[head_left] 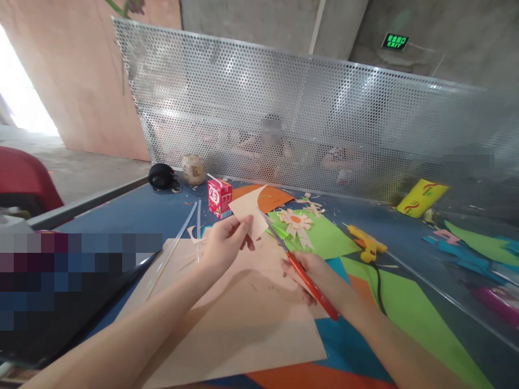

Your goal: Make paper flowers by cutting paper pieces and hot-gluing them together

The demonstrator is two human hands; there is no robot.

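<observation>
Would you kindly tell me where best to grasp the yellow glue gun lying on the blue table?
Probably take the yellow glue gun by its handle, coming from above: it lies flat on the blue table, nozzle pointing away left, black cord trailing towards the person.

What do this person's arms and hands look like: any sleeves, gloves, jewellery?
Both forearms are bare up to the picture's edge, with no sleeves showing. The left hand and right hand wear no gloves; no rings, watch or bracelet are visible.
</observation>
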